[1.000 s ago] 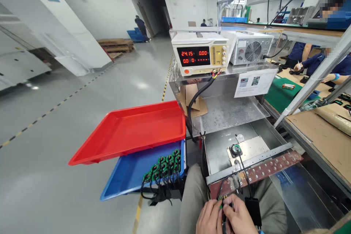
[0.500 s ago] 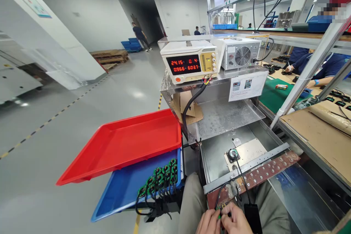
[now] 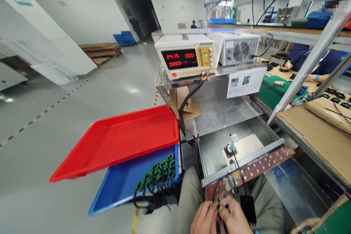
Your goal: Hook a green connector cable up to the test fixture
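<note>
My left hand [image 3: 204, 216] and my right hand [image 3: 232, 215] meet at the bottom, fingers pinched around a small green part [image 3: 217, 204] at the near end of a brown studded strip [image 3: 256, 168]. Most of that part is hidden by the fingers. Beyond them, a round green-and-black unit [image 3: 230, 149] rests on a pale plate [image 3: 246, 146] inside a metal tray [image 3: 211, 153]. Its cable runs over the strip to a black box [image 3: 248, 206] beside my right hand. The power supply [image 3: 183, 58] shows 24.15 and 0.000.
A red tray [image 3: 117, 140] overlaps a blue tray [image 3: 109, 186] holding several green boards [image 3: 157, 173] with black cables. A metal shelf [image 3: 225, 111] sits above the metal tray. At the right are a cardboard-topped bench [image 3: 315, 128] and a co-worker's sleeve [image 3: 307, 62].
The power supply's lower reading has dropped from 0.966 to 0.000, and its upper right one to 0.00. The view has shifted slightly. Both hands keep their pinch.
</note>
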{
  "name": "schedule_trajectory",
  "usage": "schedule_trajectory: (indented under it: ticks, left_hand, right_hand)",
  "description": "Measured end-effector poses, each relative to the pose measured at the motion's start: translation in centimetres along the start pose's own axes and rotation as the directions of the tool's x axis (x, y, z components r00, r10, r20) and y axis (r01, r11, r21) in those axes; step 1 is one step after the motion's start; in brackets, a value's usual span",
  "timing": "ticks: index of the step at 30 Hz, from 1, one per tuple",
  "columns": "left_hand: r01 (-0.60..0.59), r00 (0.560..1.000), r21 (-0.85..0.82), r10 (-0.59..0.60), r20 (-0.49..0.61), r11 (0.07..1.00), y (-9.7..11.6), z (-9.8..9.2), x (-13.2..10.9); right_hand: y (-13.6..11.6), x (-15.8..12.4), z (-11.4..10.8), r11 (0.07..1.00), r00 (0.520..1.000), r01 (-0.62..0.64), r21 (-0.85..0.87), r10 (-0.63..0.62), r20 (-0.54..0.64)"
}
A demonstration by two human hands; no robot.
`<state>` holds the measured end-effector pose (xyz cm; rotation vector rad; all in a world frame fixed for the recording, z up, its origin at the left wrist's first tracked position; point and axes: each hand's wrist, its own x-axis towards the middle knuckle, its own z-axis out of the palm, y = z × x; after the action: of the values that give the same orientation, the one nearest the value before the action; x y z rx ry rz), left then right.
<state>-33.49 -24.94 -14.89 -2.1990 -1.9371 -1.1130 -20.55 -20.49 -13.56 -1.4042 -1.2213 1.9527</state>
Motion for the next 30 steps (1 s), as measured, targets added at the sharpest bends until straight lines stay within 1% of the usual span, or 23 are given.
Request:
schedule_trajectory:
  ticks: [2, 4, 7, 10, 16, 20, 24, 27, 30]
  left_hand:
    - [0.060, 0.993, -0.054, -0.054, 0.101, 0.997, 0.9, -1.5, 0.7]
    - [0.140, 0.979, -0.080, -0.126, 0.163, 0.987, 1.6, -2.2, 1.1]
    - [0.228, 0.964, -0.102, -0.210, 0.165, 0.968, 2.0, -2.2, 1.0]
    - [0.264, 0.959, -0.100, -0.251, 0.129, 0.959, 1.8, -1.8, 0.6]
    - [0.207, 0.973, -0.084, -0.196, 0.122, 0.975, 1.9, -1.7, 0.8]
    - [0.185, 0.978, -0.080, -0.175, 0.114, 0.979, 2.1, -1.9, 1.0]
    - [0.168, 0.978, -0.075, -0.157, 0.137, 0.983, 2.1, -2.1, 1.2]
    - [0.157, 0.978, -0.071, -0.145, 0.150, 0.985, 1.9, -2.2, 1.2]
    - [0.131, 0.984, -0.072, -0.121, 0.129, 0.989, 1.4, -1.9, 1.0]
  right_hand:
    - [-1.5, -1.3, 0.5, 0.994, 0.994, -0.104, 0.020, 0.104, 0.017]
    - [-2.9, -2.2, 0.9, 0.986, 0.987, -0.159, 0.044, 0.158, 0.006]
    - [-3.9, -2.7, 1.1, 0.982, 0.984, -0.179, 0.065, 0.180, -0.001]
    - [-4.1, -2.6, 1.0, 0.978, 0.980, -0.200, 0.064, 0.200, 0.002]
    - [-4.2, -2.6, 0.9, 0.979, 0.981, -0.195, 0.067, 0.196, -0.007]
    - [-4.4, -2.5, 0.8, 0.966, 0.977, -0.209, 0.151, 0.211, 0.004]
    - [-4.6, -2.5, 0.8, 0.951, 0.976, -0.211, 0.228, 0.216, 0.003]
    - [-4.6, -2.5, 0.8, 0.950, 0.974, -0.220, 0.223, 0.225, 0.003]
    - [-4.3, -2.4, 0.9, 0.952, 0.975, -0.221, 0.214, 0.224, 0.010]
